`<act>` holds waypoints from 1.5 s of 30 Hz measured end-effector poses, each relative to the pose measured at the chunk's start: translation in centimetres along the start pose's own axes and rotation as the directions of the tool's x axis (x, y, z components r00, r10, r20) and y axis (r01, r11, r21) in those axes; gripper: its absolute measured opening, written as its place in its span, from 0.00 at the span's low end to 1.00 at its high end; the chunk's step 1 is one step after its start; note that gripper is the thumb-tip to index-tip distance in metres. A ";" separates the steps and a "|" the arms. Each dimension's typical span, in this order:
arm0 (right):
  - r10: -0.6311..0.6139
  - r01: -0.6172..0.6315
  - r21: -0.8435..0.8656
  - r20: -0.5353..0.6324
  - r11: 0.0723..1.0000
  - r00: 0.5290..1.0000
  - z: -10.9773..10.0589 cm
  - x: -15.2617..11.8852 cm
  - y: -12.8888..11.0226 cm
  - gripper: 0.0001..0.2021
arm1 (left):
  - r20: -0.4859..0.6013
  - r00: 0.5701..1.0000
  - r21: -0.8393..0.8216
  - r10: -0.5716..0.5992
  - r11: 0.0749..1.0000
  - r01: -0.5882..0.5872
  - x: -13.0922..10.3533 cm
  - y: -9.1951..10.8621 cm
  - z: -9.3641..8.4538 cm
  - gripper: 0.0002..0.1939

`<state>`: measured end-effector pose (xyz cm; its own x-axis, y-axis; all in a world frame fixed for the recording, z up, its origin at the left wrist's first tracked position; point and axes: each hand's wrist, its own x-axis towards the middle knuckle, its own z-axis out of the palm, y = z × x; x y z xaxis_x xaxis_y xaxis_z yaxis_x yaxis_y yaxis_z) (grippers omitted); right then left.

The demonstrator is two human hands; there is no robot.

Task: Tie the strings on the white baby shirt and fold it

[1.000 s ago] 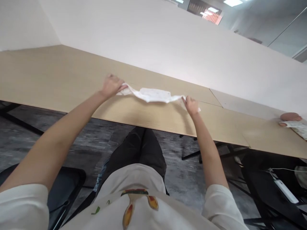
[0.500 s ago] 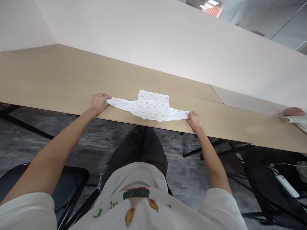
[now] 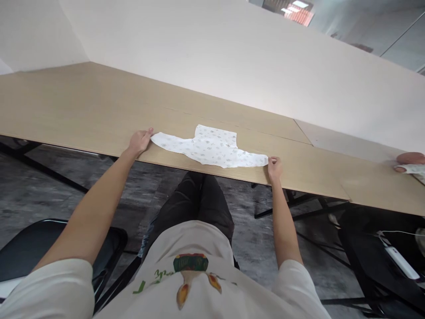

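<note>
A small white patterned garment (image 3: pixel 215 146) lies spread on the wooden table (image 3: pixel 109 102), its two sleeves stretched out to the sides and its body folded short. At the tip of the left sleeve, my left hand (image 3: pixel 141 141) is closed, with thumb and fingers pinching the edge. My right hand (image 3: pixel 274 168) pinches the end of the right sleeve near the table's front edge.
A white partition (image 3: pixel 199 53) rises behind the table. At the far right another person's hand (image 3: pixel 410 158) is beside a pale cloth. Black chairs stand below on both sides, the right one (image 3: pixel 372 257) bearing a white power strip (image 3: pixel 401 262).
The sleeves look flatter and wider at their ends. My right hand has shifted slightly right and its fingers now pinch the sleeve tip. The view has moved a little.
</note>
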<state>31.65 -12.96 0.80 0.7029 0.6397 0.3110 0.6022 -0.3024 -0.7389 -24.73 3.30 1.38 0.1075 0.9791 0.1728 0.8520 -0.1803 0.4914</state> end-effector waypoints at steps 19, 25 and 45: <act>-0.471 0.474 0.075 0.319 0.877 0.822 12.0 -10.4 -17.0 0.14 | -0.066 0.997 -0.051 -0.049 0.998 0.046 0.2 -0.3 0.4 0.22; -0.515 0.541 0.048 0.387 0.839 0.765 12.4 -11.9 -18.1 0.14 | -0.066 0.997 -0.045 -0.028 0.999 0.025 0.4 -0.6 0.6 0.24; -0.608 0.663 0.451 0.794 0.597 0.008 13.2 -37.9 -8.3 0.15 | -0.146 0.976 -0.487 0.159 0.847 -0.211 1.5 17.3 3.8 0.23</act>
<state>-4.99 -25.33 -12.72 -0.6613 0.7498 -0.0232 0.6552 0.5622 -0.5046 -7.86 1.99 6.89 0.1653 0.9135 0.3718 0.4497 -0.4053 0.7959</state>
